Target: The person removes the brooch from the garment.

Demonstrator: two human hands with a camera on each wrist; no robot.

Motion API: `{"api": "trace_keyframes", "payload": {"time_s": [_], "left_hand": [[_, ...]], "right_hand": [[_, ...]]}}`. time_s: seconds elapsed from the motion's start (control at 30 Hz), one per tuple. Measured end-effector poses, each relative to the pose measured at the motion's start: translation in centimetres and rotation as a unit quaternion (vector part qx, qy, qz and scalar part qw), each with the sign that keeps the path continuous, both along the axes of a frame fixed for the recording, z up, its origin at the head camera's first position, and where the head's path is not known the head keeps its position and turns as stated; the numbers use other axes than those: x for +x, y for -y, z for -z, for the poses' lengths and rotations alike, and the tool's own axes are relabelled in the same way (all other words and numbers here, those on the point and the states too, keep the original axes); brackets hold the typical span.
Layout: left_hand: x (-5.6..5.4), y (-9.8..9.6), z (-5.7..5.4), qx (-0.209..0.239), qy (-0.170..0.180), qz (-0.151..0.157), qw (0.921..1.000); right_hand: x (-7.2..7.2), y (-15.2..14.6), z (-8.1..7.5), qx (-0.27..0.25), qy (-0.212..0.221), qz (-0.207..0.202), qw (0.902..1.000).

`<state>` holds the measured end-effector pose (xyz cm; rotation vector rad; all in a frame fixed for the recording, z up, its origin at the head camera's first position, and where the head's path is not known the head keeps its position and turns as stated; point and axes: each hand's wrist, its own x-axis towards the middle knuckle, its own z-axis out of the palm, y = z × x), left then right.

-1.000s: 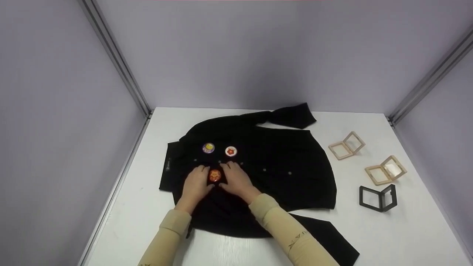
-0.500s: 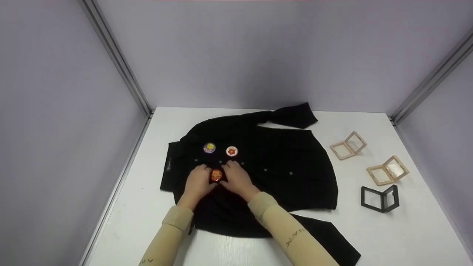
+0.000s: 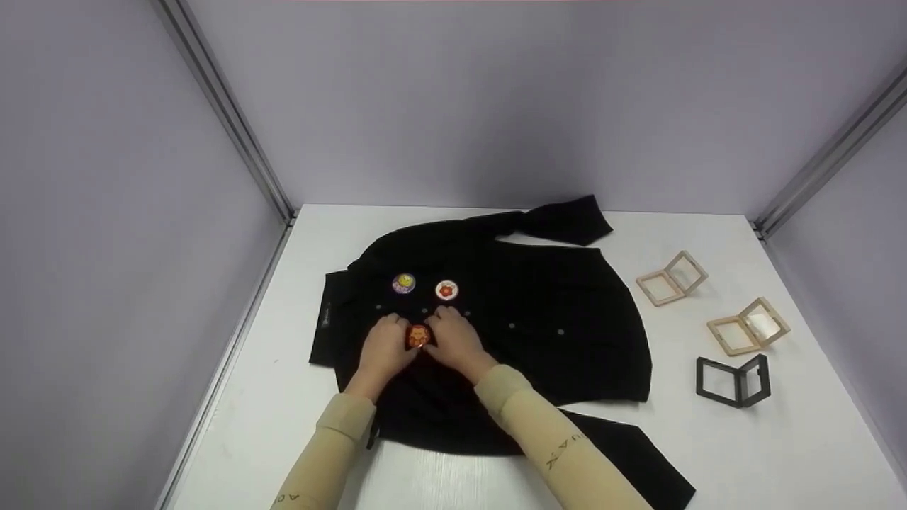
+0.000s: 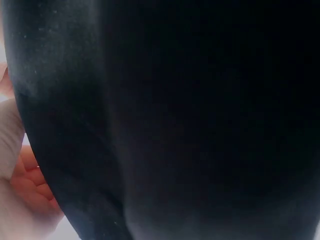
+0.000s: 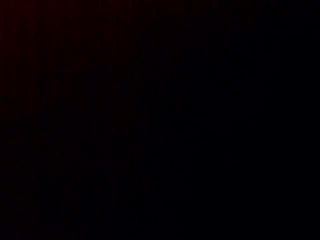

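A black button-up shirt (image 3: 567, 290) lies spread out, its collar toward the left. On its chest, an orange round button badge (image 3: 418, 336) shows between my two hands in the head view. My left hand (image 3: 385, 348) grips the badge's left edge with bent fingers and thumb. From the opposite side, my right hand (image 3: 457, 341) pinches at its right edge, thumb near the other thumb. Black cloth (image 4: 200, 110) fills most of the left wrist view, with part of a hand (image 4: 30, 200) at the left edge. The right wrist view is almost wholly dark.
A purple-and-yellow badge (image 3: 404, 284) and a white badge with a red flower (image 3: 446, 290) sit farther up the shirt. Two light wooden frames (image 3: 660, 288) and a black frame (image 3: 717, 382) stand opened on the white table (image 3: 248, 418) at right. Grey walls (image 3: 453, 106) enclose the table.
The whole head view has shifted slightly. Both hands stay around the orange badge, drawn a little closer together, with more of its edges covered.
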<state>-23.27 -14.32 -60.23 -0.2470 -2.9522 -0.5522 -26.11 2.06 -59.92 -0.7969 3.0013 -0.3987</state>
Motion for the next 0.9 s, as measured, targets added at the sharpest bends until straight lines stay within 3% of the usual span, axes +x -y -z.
{"api": "trace_keyframes", "payload": {"time_s": [0.47,0.9], "left_hand": [[-0.37,-0.16,-0.21,0.008,-0.028,0.009,0.9995],[0.39,0.02,0.18,0.042,-0.021,0.009,0.9989]], "right_hand": [[-0.28,0.14,-0.85,0.005,-0.003,-0.013,0.9999],[-0.14,0.03,-0.07,-0.063,0.043,-0.024,0.9968]]}}
